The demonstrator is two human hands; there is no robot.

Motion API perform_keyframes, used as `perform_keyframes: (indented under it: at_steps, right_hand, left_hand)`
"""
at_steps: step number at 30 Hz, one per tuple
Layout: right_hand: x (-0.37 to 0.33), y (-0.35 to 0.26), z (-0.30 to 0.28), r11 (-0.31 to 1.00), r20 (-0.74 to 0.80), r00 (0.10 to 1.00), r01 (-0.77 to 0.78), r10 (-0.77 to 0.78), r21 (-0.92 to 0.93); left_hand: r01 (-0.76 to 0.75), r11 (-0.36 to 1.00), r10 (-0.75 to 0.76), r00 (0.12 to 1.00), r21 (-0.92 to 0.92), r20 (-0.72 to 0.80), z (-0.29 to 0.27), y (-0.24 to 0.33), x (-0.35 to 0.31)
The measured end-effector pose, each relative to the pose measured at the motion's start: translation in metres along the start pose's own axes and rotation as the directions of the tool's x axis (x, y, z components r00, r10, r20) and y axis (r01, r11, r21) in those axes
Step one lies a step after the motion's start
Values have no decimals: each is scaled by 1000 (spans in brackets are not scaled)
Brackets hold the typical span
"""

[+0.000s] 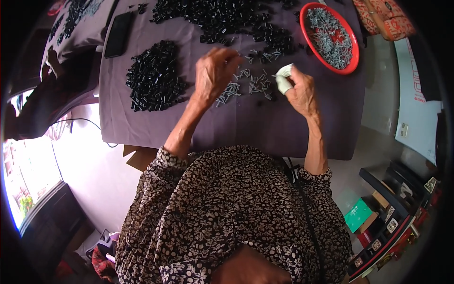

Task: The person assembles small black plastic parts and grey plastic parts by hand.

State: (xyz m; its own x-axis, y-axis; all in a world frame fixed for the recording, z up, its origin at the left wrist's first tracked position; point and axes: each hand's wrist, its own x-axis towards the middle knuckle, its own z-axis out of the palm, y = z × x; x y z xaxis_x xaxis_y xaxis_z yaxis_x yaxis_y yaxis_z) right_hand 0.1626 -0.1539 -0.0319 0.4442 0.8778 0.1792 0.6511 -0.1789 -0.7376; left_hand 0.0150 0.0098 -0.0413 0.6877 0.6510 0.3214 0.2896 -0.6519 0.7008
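Note:
My left hand is above the table, its fingers curled together and pointing right. The fingertips are blurred and dark, and what they hold, if anything, cannot be made out. White coverings wrap fingers of my right hand, which is closed in a pinch. Whatever is between those fingers is too small to name. Small grey screw-like pins lie scattered on the cloth between my hands. To the left of my left hand sits a heap of small black plastic pieces.
A larger pile of black pieces spreads across the far side. At the far right, a red basin holds many grey pins. A black phone lies at the left on the purple tablecloth. Another person's arm shows beyond the basin.

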Motion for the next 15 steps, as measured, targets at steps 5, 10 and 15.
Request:
perform_keyframes:
  at_steps: [5, 10, 15]
  right_hand:
    - [-1, -19, 7, 978, 94, 990, 117, -102, -171]
    - [-6, -18, 15, 992, -27, 992, 123, -125, -39]
    - [-10, -16, 21, 994, -153, 986, 72, -60, 78]
  left_hand:
    - [510, 728, -159, 775, -457, 612, 5, 27, -11]
    - [682, 486, -232, 704, -547, 671, 11, 25, -19]
    - [715, 330, -256, 696, -616, 670, 17, 34, -16]
